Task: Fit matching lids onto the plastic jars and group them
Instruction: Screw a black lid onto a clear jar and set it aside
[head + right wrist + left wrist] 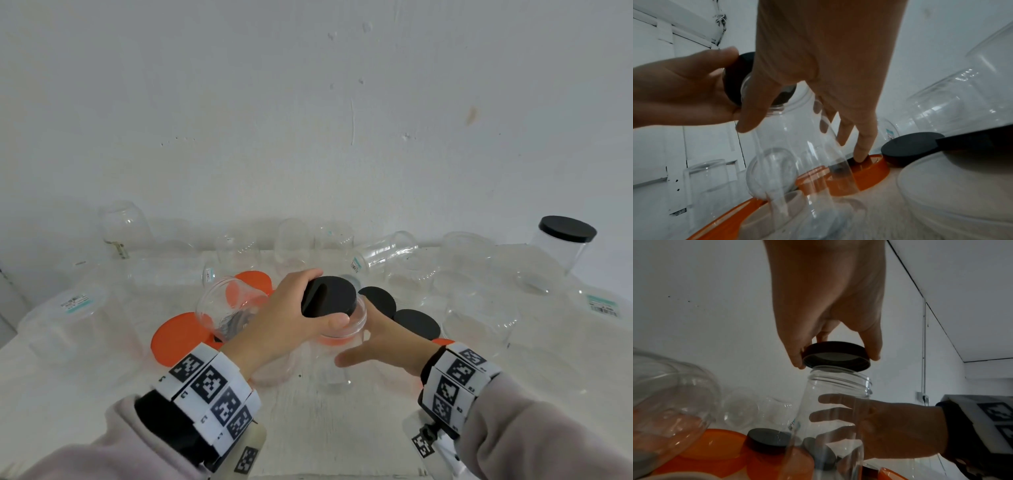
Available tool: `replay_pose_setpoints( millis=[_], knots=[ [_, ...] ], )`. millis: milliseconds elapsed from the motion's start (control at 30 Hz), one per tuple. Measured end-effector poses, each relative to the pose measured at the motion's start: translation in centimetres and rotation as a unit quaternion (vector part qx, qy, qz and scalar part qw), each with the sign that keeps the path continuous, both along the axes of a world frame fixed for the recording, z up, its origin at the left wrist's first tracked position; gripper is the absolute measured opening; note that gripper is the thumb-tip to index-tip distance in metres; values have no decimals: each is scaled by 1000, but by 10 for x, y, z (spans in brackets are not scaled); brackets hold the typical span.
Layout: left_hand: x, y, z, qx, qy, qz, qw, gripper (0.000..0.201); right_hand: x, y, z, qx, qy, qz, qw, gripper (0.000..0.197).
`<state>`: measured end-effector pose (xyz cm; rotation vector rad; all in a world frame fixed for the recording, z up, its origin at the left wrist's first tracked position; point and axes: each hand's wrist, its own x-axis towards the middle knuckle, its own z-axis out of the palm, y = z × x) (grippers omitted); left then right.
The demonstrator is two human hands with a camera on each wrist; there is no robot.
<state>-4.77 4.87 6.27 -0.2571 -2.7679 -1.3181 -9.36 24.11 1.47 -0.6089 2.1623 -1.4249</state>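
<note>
Left hand (828,293) grips a round black lid (835,356) by its rim, tilted just above the threaded mouth of a clear plastic jar (838,386). Right hand (890,426) wraps the jar's wall, fingers spread. Nearby jars' teal labels (356,264) are illegible. Orange lids (178,335) lie left of the hands, partly hidden.

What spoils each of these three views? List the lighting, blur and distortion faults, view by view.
Head view: wide-angle bending at the edges, flat bright light, clear jars fading into the white table. Left wrist view: backlit by the pale wall, so the left hand and black lid go dark; the near jar is blurred. Right wrist view: dim, with the right hand and held jar smeared and stretched.
</note>
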Motion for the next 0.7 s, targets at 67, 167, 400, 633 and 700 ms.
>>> replay_pose_setpoints(
  millis=[67, 167, 400, 633, 700],
  knots=[
    [-1, 4, -2, -8, 3, -13, 1000, 81, 0, 0, 0, 7, -7, 2, 1000, 89],
    [-3, 9, -6, -20, 9, -23, 999, 84, 0, 1, -1, 4, -4, 12, 1000, 90],
    [-9, 13, -17, -54, 23, -32, 998, 92, -2, 1, -3, -1, 8, 26, 1000, 87],
    [-12, 8, -27, 24, -17, -28, 999, 118, -7, 8, 3, 45, -3, 26, 999, 104],
    [-10, 2, -33, 74, -42, -29, 996, 129, -11, 16, 18, 44, -3, 34, 998, 113]
  ],
)
